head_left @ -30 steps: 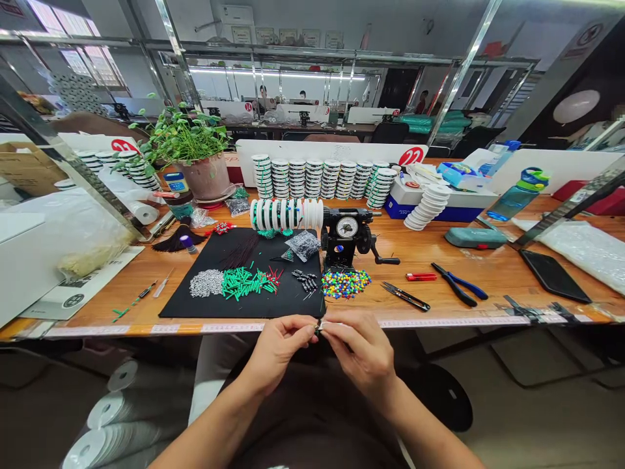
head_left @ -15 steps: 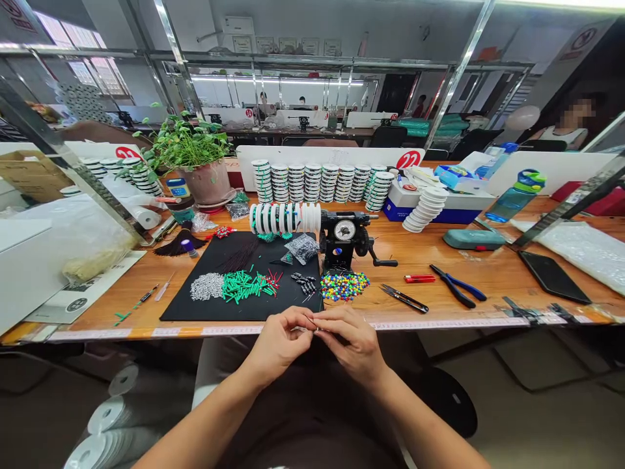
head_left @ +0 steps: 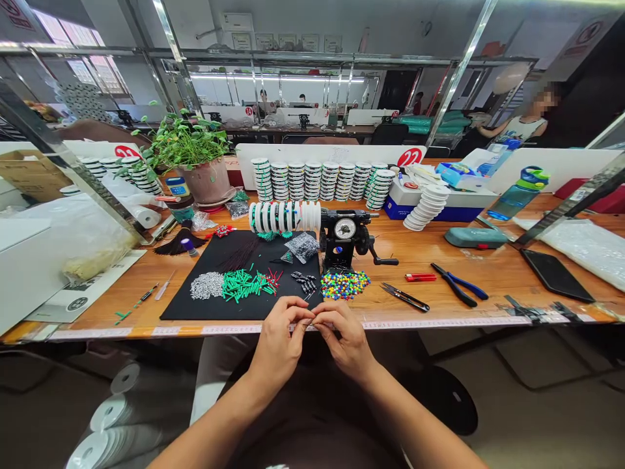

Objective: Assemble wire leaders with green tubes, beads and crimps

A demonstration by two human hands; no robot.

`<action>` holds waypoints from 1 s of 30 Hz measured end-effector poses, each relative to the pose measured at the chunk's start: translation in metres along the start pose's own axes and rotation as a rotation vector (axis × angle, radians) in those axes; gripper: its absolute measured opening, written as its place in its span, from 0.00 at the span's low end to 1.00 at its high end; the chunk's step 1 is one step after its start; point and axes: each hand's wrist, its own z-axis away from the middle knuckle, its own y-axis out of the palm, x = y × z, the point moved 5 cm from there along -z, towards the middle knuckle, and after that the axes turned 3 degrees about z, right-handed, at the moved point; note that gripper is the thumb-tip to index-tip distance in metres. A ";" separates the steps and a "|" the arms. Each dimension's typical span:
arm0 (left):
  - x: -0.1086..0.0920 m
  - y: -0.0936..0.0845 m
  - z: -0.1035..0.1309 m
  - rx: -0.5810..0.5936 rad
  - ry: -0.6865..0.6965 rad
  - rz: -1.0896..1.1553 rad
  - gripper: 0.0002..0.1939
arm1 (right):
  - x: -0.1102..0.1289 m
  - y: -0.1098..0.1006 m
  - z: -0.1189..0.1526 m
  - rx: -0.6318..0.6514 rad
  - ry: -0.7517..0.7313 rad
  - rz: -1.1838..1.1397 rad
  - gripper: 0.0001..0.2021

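My left hand (head_left: 279,339) and my right hand (head_left: 343,337) meet fingertip to fingertip just in front of the table's near edge. Both are closed in a pinch. Whatever lies between the fingertips is very small and mostly covered by the fingers. Beyond them on a black mat (head_left: 195,307) lie silver-grey beads (head_left: 207,286), green tubes (head_left: 247,285), red-tipped pieces (head_left: 272,281) and several dark floats (head_left: 303,283). A heap of multicoloured beads (head_left: 344,285) sits right of the mat.
A hand-crank winder (head_left: 344,236) carries white spools (head_left: 286,218). Snips (head_left: 405,297), a red case (head_left: 420,277), and blue-handled pliers (head_left: 459,284) lie to the right. Stacked spools (head_left: 312,182), a potted plant (head_left: 208,179) and a bottle (head_left: 517,194) stand behind.
My hands have turned a little, with fingers bent more and fingertips still together. The thin dark strand seen between them before is now mostly hidden. A person at far right has moved.
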 end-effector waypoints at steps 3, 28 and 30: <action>0.002 0.003 0.000 0.065 -0.009 -0.021 0.09 | 0.000 0.000 0.001 0.015 -0.008 -0.015 0.07; -0.003 -0.009 0.000 0.086 0.399 -0.018 0.16 | 0.003 -0.008 0.001 -0.003 0.296 -0.045 0.07; -0.005 -0.008 0.000 0.076 0.447 -0.052 0.14 | 0.005 -0.007 0.000 -0.009 0.265 -0.023 0.06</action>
